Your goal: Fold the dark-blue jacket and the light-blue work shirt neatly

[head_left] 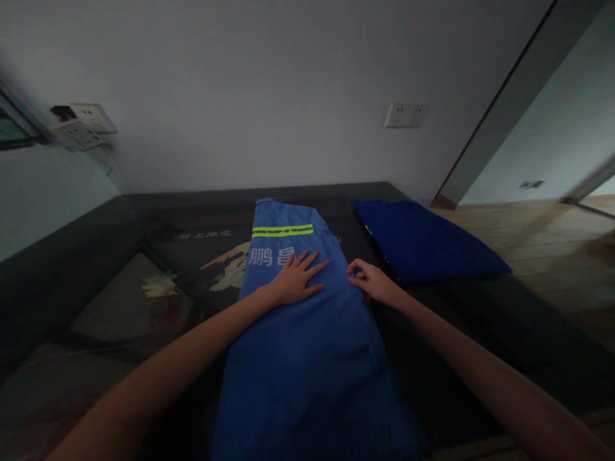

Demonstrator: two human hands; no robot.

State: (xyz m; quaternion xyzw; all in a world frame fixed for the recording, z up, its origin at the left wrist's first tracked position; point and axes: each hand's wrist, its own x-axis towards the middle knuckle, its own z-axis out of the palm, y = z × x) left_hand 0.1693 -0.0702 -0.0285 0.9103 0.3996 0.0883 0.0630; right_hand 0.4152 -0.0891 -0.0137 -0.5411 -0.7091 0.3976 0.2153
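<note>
A blue work jacket [307, 358] lies folded lengthwise on a dark surface, with a yellow-green reflective stripe and white lettering near its far end. My left hand [298, 279] rests flat on it with fingers spread, partly over the lettering. At the jacket's right edge, my right hand [371, 280] has thumb and forefinger bent together in a pinch on the cloth. A darker blue folded garment [427, 240] lies to the right, beyond my right hand and apart from the jacket.
The dark printed tabletop [187, 253] meets a pale wall behind. A double wall socket [406, 115] sits above it; a power strip [79, 133] and another socket are at the left corner. Wooden floor [538, 230] shows at the right, past the table edge.
</note>
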